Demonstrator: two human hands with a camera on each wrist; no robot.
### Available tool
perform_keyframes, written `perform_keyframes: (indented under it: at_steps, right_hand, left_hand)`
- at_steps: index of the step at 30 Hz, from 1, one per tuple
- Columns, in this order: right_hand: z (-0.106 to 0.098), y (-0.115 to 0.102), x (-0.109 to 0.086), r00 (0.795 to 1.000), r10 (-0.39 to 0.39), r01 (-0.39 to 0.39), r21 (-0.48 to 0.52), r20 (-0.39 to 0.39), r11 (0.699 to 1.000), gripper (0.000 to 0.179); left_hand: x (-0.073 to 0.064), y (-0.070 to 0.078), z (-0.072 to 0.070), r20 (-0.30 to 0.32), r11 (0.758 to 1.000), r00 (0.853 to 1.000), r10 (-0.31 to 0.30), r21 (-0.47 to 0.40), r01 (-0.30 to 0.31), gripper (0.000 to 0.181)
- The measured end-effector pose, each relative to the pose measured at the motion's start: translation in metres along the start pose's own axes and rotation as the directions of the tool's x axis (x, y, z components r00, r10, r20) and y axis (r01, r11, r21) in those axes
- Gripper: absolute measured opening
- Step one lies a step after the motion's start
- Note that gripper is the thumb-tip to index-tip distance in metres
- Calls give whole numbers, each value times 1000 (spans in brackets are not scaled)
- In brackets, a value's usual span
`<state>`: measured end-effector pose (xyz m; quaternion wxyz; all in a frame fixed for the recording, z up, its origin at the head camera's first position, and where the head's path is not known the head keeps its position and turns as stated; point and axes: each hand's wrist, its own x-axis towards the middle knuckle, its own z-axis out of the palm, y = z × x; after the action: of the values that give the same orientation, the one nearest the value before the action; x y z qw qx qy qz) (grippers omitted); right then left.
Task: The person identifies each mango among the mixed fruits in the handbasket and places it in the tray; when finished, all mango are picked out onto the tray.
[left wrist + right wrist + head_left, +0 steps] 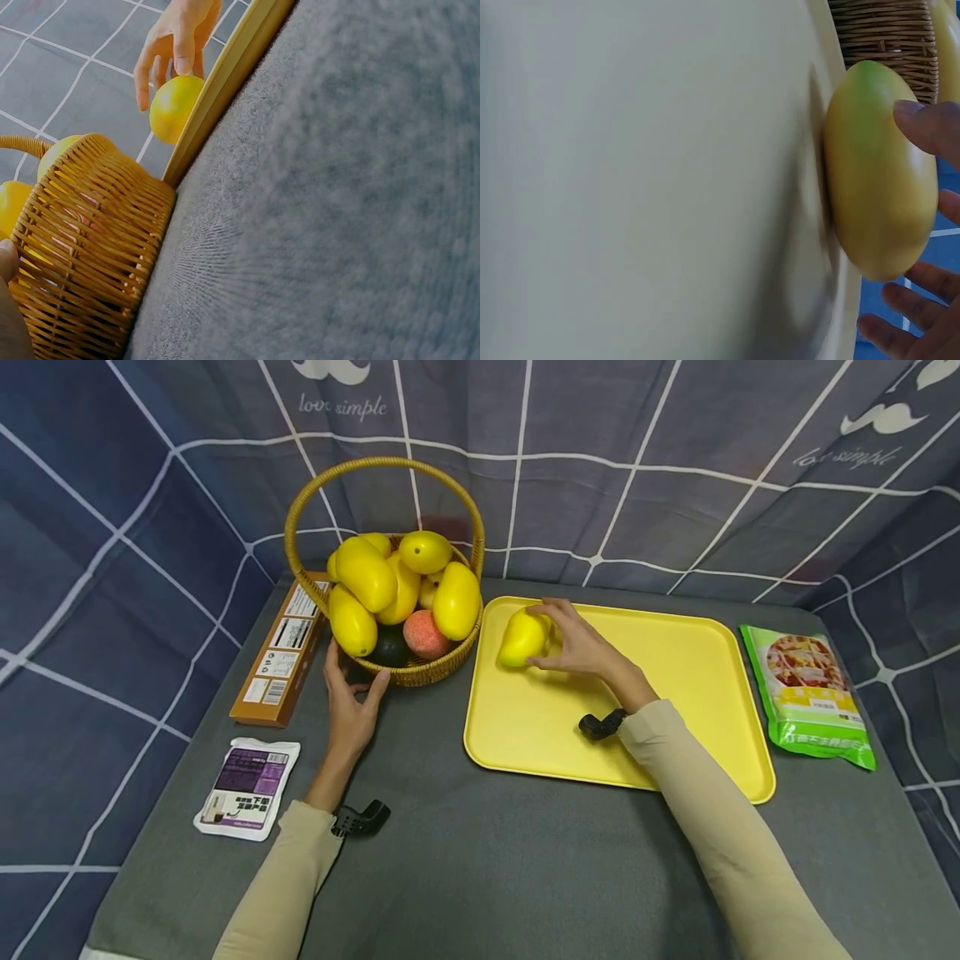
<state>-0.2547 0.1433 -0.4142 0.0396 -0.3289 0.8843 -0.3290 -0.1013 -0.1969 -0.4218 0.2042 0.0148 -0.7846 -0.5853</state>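
A yellow mango (522, 638), greenish at one end, is at the left part of the yellow tray (675, 693). My right hand (573, 647) holds it between thumb and fingers; in the right wrist view the thumb lies on the mango (877, 180) and the other fingers are spread. To the left stands a wicker basket (427, 672) with a tall handle, heaped with several mangoes (365, 575), a reddish peach-like fruit (427, 635) and a dark green fruit (390, 647). My left hand (352, 710) rests against its front left side, thumb and fingers apart.
An orange-brown box (277, 668) lies left of the basket, partly behind it. Nearer me is a white and purple pouch (247, 789). A green food packet (810, 693) lies right of the tray. Grey cloth covers the table, and checked curtains (570, 510) hang around it.
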Motion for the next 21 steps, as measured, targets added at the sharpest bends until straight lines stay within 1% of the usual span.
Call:
perform_keyframes:
  at_steps: [3, 5, 8, 11, 16, 19, 21]
  right_hand:
    - [-4, -7, 2, 999, -28, 28, -8, -24, 1000, 80]
    - [-6, -15, 5, 997, -63, 63, -12, -38, 998, 81]
    - [-8, -33, 13, 991, -126, 125, -15, -51, 992, 81]
    - [-9, -53, 21, 978, -200, 199, -22, -60, 980, 80]
    - [-9, -81, 40, 948, -305, 302, -44, -95, 952, 79]
    - [-10, -95, 54, 936, -332, 329, -45, -115, 943, 79]
    - [-9, -101, 63, 935, -335, 334, -36, -116, 942, 79]
  left_hand:
    - [1, 0, 0, 1, 1000, 1000, 1, 3, -1, 81]
    - [1, 0, 0, 1, 1000, 1000, 2, 4, -2, 81]
    - [1, 0, 0, 0, 1000, 1000, 1, 4, -1, 81]
    - [1, 0, 0, -1, 1000, 1000, 4, 3, -4, 81]
    - [1, 1, 0, -7, 1000, 1000, 16, 4, -16, 81]
    - [1, 0, 0, -10, 1000, 1000, 18, 5, -18, 81]
    - [0, 0, 1, -11, 1000, 1000, 17, 6, -17, 81]
